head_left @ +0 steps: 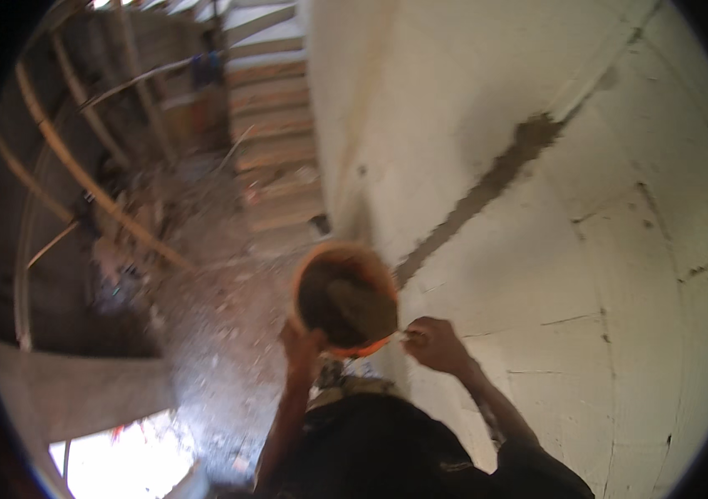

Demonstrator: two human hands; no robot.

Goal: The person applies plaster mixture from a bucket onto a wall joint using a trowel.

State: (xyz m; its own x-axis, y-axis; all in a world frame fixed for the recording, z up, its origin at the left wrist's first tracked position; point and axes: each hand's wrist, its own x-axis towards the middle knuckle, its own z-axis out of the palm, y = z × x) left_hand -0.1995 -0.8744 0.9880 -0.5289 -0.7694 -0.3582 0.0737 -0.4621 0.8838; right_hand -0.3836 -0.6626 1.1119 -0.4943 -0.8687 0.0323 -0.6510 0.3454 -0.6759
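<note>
In front of my body is a round orange bucket point(364, 350), tipped so that I look into its mouth. Grey-brown wet mortar point(341, 303) lies inside. My left hand point(302, 345) grips the bucket at its near left side. To the right of the rim, my right hand point(439, 345) is closed around the short, light handle of a tool point(411, 337). The tool's working end cannot be made out. Beside my right hand rises a pale wall point(520, 274), with a dark filled strip of mortar point(479, 195) running diagonally up it.
Narrow grooves and cracks mark the wall on the right. A flight of steps point(275, 125) climbs ahead beside it. Wooden poles point(92, 187) lean at the left. Rubble and dust cover the floor point(229, 333), and a bright opening point(125, 457) shows at the lower left.
</note>
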